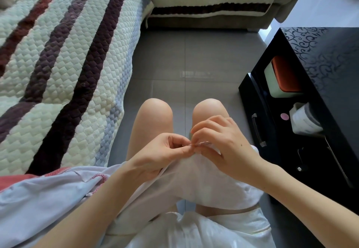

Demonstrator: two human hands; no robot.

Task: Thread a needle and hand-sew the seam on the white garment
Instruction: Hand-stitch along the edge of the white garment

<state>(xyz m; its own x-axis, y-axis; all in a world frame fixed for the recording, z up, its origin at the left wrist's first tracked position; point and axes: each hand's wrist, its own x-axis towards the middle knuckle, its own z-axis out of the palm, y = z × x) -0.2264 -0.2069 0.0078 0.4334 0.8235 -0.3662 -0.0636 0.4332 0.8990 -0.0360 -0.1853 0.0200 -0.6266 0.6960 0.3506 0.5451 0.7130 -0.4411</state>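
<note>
Black cabinet (pixel 330 57), orange-topped box (pixel 285 75) inside; garment (pixel 204 176) between fingers (pixel 175 141).

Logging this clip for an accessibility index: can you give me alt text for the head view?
Over bare knees, the left hand grips a fold of the white garment while the right hand pinches a needle at its edge. A striped sofa lies left, a black cabinet right.

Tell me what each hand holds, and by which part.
The left hand and the right hand each pinch the white garment at its upper edge. A needle shows between their fingertips; which hand grips it cannot be told.
</note>
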